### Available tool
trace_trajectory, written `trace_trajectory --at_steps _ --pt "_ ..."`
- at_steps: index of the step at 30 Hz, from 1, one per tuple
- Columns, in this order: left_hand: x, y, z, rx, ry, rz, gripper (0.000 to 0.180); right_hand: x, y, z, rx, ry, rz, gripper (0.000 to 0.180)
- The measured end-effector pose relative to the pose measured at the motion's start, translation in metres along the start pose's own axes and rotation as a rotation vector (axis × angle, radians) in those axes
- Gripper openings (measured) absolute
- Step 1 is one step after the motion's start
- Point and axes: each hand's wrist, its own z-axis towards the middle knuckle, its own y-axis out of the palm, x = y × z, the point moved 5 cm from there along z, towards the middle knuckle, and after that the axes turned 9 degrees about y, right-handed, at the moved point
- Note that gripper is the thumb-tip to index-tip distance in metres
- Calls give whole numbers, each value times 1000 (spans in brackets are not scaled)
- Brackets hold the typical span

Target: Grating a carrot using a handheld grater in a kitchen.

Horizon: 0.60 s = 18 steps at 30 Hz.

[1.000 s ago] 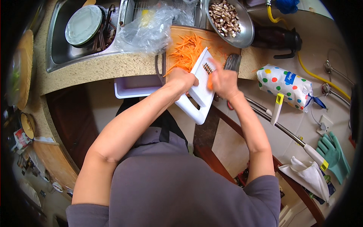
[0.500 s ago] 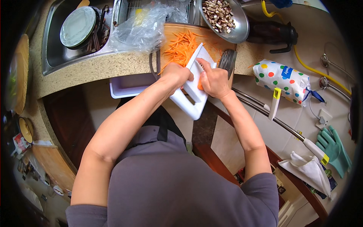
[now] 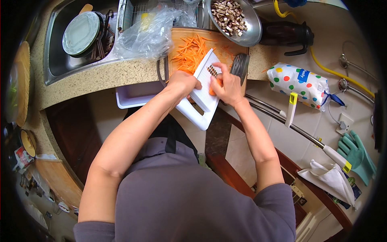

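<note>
My left hand (image 3: pixel 184 83) is closed on the left edge of a white grater (image 3: pixel 204 86), which slants across the front of a wooden cutting board (image 3: pixel 223 37). Against the ribbed face of the grater, below its toothed patch, my right hand (image 3: pixel 228 86) grips a piece of carrot (image 3: pixel 216 86). Its index finger stretches over the teeth. Shredded carrot (image 3: pixel 190 53) lies in a loose heap on the board beyond the grater's upper end. The fingers of my left hand are partly hidden under the grater's edge.
A steel bowl of chopped mushrooms (image 3: pixel 253 26) stands behind the board, near a dark jug (image 3: pixel 286 35). Left of the board are a crumpled plastic bag (image 3: pixel 145 38) and a sink (image 3: pixel 52 60) with stacked plates. A pale plastic bin (image 3: pixel 135 94) sits below the counter edge.
My right hand has slid the carrot a little down the grater, toward me, baring more of the toothed patch. My left hand keeps its hold. The whole view has shifted slightly.
</note>
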Motion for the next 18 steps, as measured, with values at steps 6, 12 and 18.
trace_trajectory --at_steps 6,12,18 --pt "-2 4 2 -12 -1 1 16 6 -1 -15 229 180 28 32" --pt "0 3 -2 -19 -30 33 15 -16 6 -22 436 23 -128 24" --pt "-5 1 2 30 1 5 18 26 18 22 464 119 -189 25"
